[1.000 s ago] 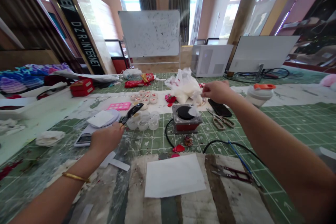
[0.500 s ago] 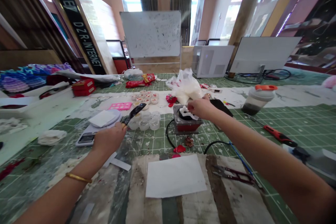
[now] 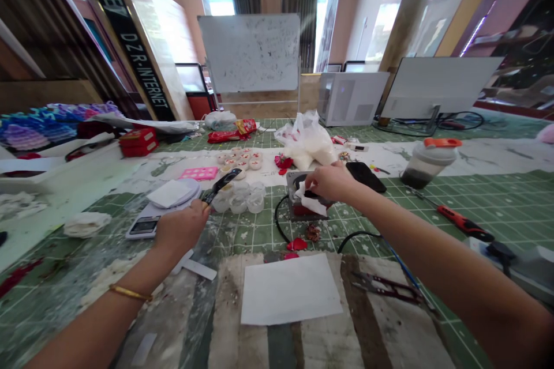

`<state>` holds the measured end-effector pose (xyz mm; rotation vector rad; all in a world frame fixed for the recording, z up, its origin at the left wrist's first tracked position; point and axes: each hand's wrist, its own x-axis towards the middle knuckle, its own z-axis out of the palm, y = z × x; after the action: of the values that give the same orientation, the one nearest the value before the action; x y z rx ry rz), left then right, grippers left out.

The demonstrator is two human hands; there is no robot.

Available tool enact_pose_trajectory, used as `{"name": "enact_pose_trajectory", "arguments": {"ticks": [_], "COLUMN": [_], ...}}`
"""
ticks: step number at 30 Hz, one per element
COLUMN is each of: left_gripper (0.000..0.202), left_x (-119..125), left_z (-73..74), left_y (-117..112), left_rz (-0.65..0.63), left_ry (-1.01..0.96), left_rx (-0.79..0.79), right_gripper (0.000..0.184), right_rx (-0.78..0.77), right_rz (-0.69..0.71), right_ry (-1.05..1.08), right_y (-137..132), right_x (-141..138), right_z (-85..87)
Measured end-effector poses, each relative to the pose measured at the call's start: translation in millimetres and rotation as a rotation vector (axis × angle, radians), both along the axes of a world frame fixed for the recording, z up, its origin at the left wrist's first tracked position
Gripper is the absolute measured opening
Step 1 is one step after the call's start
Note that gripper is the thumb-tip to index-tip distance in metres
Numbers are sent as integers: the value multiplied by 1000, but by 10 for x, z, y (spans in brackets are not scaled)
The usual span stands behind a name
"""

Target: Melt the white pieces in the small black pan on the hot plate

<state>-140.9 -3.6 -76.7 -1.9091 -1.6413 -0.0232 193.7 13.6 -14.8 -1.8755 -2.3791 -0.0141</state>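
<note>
While your left hand (image 3: 179, 228) grips a black spatula (image 3: 223, 180), your right hand (image 3: 331, 181) pinches white tissue (image 3: 310, 204) against the red-and-grey block (image 3: 297, 210).

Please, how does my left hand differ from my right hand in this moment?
The left hand grips a black-bladed spatula, while the right hand pinches white tissue on a red device. The left wrist wears a gold bangle; the right wrist is bare. Both hands hover above the green cutting mat.
</note>
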Motion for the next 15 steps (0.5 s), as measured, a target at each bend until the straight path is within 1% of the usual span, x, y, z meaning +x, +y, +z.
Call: {"name": "enact_pose_trajectory", "arguments": {"ticks": [3, 5, 7, 9, 10, 12, 15], "left_gripper": [44, 44, 43, 43, 43, 43, 42], "left_x": [-28, -53, -75, -87, -86, -74, -39], "left_z": [5, 9, 14, 22, 27, 37, 46], "left_y": [-4, -9, -14, -19, -22, -29, -42], "left_rz": [11, 16, 14, 6, 1, -10, -15], "left_ry": [-9, -16, -15, -12, -13, -19, -18], "left_rx": [21, 34, 41, 43, 43, 45, 41], "right_gripper": [18, 24, 30, 32, 32, 31, 28], "right_rx": [-24, -10, 60, 145, 177, 233, 293], "right_rz": [-8, -43, -115, -173, -186, -179, -117], "right_ry": [48, 154, 316, 415, 409, 314, 62], "right_y": [34, 69, 104, 131, 138, 132, 71], "right_x": [88, 203, 330, 421, 439, 413, 254], "right_z": [99, 211, 326, 406, 421, 392, 231]}}
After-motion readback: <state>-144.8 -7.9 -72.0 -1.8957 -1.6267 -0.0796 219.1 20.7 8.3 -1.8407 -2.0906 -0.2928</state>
